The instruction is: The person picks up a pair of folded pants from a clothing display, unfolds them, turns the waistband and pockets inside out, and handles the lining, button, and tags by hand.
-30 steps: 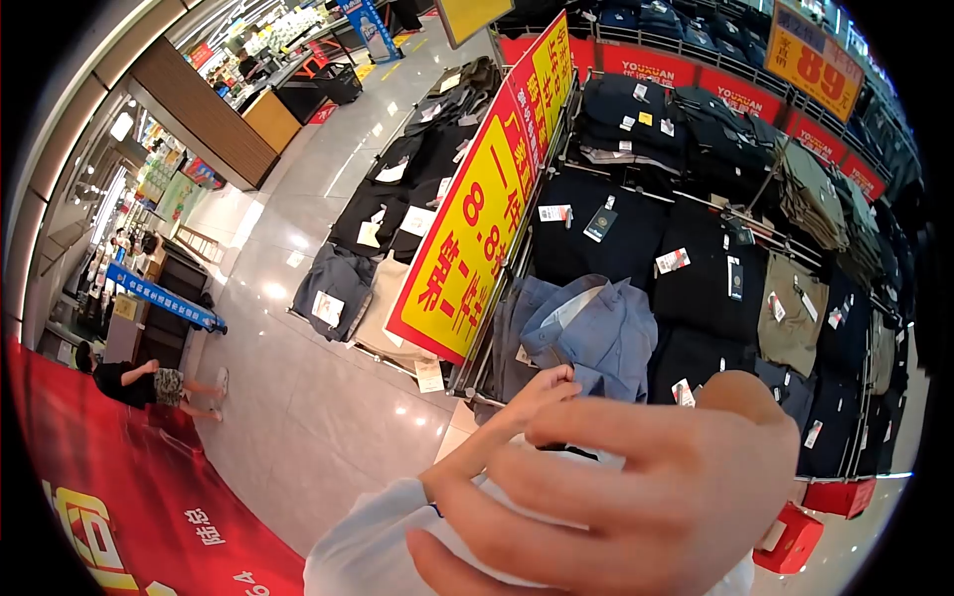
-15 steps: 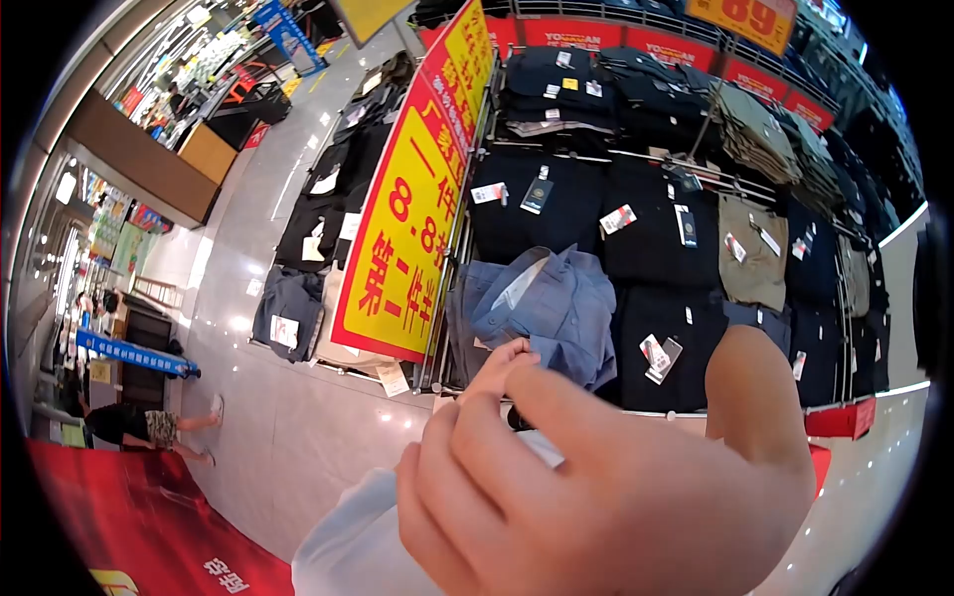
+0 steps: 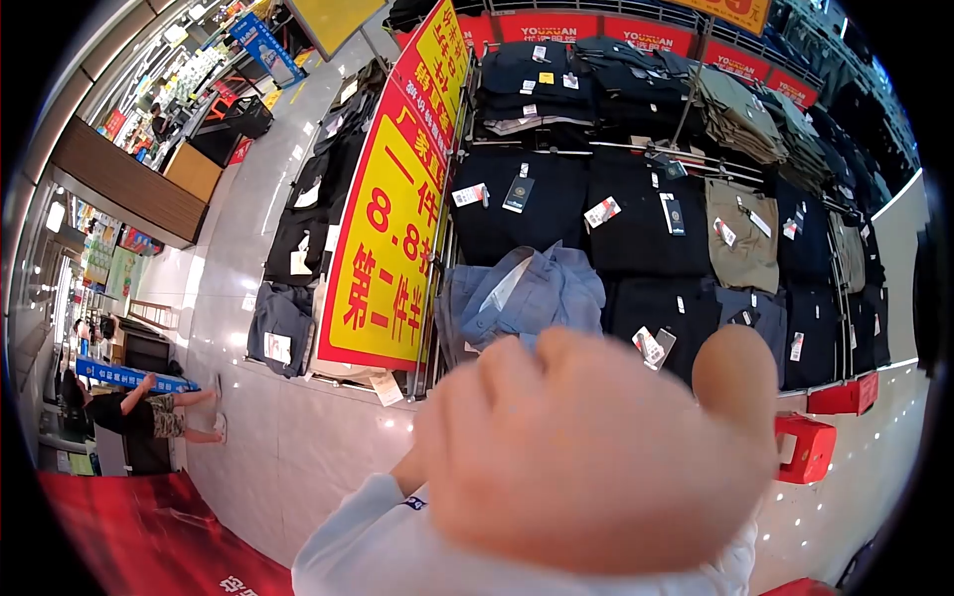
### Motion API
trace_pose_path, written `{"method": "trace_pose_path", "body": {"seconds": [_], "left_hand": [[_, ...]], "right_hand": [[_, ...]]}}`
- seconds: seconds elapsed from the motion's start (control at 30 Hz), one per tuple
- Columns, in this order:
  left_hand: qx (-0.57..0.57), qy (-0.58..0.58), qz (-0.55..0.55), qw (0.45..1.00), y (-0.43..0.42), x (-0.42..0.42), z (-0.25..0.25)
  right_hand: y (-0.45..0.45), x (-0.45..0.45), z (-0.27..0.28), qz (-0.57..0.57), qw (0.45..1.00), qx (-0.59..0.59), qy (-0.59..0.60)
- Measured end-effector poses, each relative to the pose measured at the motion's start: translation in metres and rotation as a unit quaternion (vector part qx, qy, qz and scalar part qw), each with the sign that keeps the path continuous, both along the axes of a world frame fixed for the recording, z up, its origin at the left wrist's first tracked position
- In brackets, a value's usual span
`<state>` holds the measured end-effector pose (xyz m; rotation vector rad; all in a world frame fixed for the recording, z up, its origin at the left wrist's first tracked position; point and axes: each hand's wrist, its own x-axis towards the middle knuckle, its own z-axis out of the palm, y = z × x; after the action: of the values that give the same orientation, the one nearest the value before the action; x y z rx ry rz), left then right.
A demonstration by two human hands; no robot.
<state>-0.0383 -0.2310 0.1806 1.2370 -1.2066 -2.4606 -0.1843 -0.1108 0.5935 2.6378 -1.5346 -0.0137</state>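
My right hand (image 3: 596, 447) fills the lower middle of the head view, very close to the camera and smeared by motion. Its fingers look bent, but whether they hold anything cannot be made out. Behind it, my left wrist (image 3: 408, 471) shows above a pale sleeve (image 3: 348, 526); the left hand's fingers are mostly hidden. Just beyond my hands, a crumpled blue-grey garment (image 3: 542, 293) lies on the front row of the display. Beside it on the right are folded dark trousers (image 3: 631, 298) with white tags (image 3: 651, 348).
A tall red and yellow sign (image 3: 383, 248) stands along the rack's left side. More folded trousers (image 3: 740, 238) fill the rows behind. Red stools (image 3: 807, 449) stand at right. A person (image 3: 149, 412) is on the aisle floor at left, near a red cloth (image 3: 149, 536).
My right hand has risen and blurred, covering the left fingers that showed before. The view has shifted slightly, bringing a red stool into sight. The crumpled garment still lies on the rack.
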Motion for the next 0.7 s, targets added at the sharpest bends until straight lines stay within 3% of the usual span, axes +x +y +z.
{"method": "trace_pose_path", "body": {"seconds": [0.03, 0.13, 0.17, 0.3, 0.37, 0.4, 0.47, 0.57, 0.7], "left_hand": [[-0.015, 0.011, 0.015, 1.000, 0.005, -0.002, 0.012], [-0.062, 0.052, 0.051, 0.995, 0.022, -0.010, 0.052], [-0.055, 0.070, 0.049, 0.995, 0.022, -0.007, 0.042], [-0.014, 0.065, 0.098, 0.993, 0.022, 0.001, 0.024], [0.011, 0.097, 0.098, 0.990, 0.026, 0.001, 0.027], [0.024, 0.112, 0.094, 0.989, 0.026, 0.000, 0.028], [0.000, 0.096, 0.058, 0.994, 0.028, -0.009, 0.025], [-0.053, 0.087, 0.011, 0.995, 0.029, -0.024, 0.024], [-0.071, 0.072, -0.016, 0.995, 0.017, -0.029, 0.015]], "right_hand": [[-0.014, -0.019, -0.025, 0.050, 0.993, -0.010, -0.103], [-0.052, -0.071, -0.109, -0.019, 0.976, 0.037, -0.213], [-0.058, -0.083, -0.151, -0.081, 0.965, 0.069, -0.241], [-0.031, -0.066, -0.353, -0.310, 0.857, 0.158, -0.380], [-0.009, -0.039, -0.393, -0.306, 0.762, 0.216, -0.528], [0.000, -0.032, -0.407, -0.290, 0.654, 0.287, -0.638], [0.008, -0.023, -0.396, -0.333, 0.530, 0.302, -0.719], [0.009, -0.016, -0.417, -0.337, 0.541, 0.174, -0.751], [0.004, -0.016, -0.412, -0.334, 0.510, 0.135, -0.781]]}}
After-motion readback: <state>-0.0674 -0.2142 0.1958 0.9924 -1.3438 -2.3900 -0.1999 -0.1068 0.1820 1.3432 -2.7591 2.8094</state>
